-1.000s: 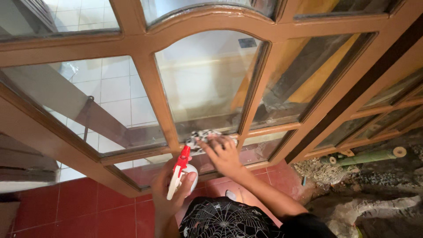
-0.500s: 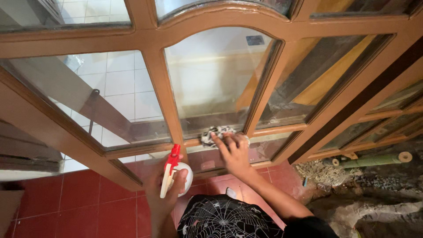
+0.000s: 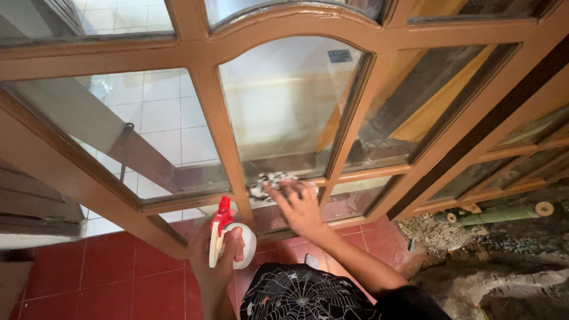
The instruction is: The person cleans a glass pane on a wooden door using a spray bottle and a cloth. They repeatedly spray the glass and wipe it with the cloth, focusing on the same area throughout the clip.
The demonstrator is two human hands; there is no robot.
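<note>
A rag (image 3: pixel 269 181) is being pressed flat under the right hand (image 3: pixel 299 207) at the pane's (image 3: pixel 284 106) base; a bottle (image 3: pixel 234 243) (gripped by the left hand (image 3: pixel 216 264)) is being held below it, and glass could be cracked by hard pressing.

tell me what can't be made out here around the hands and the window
Head view only:
- cloth: mostly under the right hand, blurred.
- spray bottle: body covered by the left hand.
- lower glass pane: partly behind the right hand, its dirt unclear.

Black garment (image 3: pixel 302 296), white spiderweb print
</note>
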